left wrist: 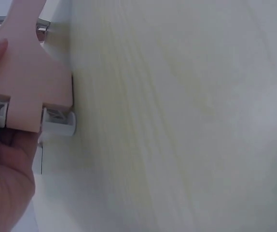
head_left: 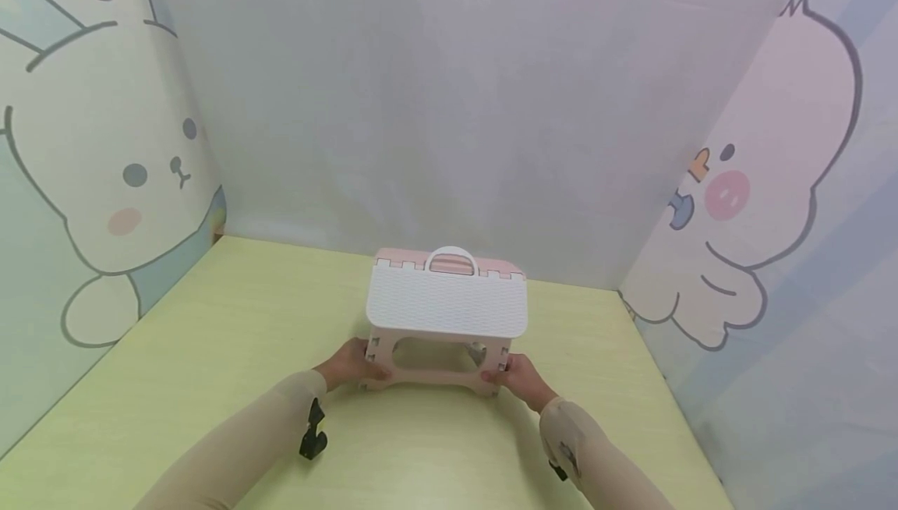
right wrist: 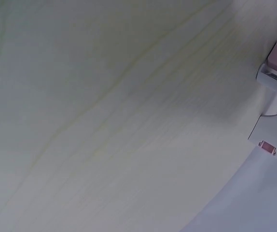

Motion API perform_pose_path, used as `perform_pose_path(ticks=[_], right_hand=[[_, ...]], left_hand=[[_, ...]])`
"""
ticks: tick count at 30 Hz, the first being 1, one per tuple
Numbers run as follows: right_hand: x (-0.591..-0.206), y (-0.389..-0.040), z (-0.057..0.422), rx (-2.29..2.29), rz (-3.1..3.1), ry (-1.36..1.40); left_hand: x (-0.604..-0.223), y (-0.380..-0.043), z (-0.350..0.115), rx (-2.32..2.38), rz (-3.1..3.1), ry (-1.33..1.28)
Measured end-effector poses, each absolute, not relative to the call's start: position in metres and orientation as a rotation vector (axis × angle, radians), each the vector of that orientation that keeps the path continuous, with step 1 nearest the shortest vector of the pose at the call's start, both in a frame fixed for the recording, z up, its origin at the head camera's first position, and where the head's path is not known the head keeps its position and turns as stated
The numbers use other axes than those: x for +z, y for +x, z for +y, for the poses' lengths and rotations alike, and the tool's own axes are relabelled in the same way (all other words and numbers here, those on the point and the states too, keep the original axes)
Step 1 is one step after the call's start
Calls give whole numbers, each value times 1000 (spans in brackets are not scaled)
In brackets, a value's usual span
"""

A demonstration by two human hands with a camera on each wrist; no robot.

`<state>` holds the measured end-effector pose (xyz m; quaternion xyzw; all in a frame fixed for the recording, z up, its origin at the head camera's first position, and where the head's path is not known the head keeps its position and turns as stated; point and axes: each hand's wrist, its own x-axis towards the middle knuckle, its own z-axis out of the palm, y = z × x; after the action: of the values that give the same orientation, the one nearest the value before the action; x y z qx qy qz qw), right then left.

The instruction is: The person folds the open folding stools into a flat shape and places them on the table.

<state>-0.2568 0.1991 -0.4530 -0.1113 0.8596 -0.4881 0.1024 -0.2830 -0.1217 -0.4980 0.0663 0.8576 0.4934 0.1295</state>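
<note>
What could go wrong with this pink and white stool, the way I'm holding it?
Fingers could get pinched: the left grip sits right beside the white hinge pieces. The stool might fold further, since its white panel and the pink panel behind seem to meet at an angle. It may tilt if either the left or right grip slips, as both hold it low at the sides.

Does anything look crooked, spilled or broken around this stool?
I see no spill or damage. One oddity: the folding stool has a white panel that seems to slope down from the handle toward the person, so its top may not be fully flattened. The left hand and right hand hold its near leg frame.
</note>
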Motion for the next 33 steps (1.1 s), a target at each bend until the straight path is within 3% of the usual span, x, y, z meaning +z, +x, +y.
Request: perform_pose_path(ticks=[33], right_hand=[[-454, -258, 198, -1455, 2525, -325]], left_hand=[[-498, -283, -123, 1461, 2466, 216]])
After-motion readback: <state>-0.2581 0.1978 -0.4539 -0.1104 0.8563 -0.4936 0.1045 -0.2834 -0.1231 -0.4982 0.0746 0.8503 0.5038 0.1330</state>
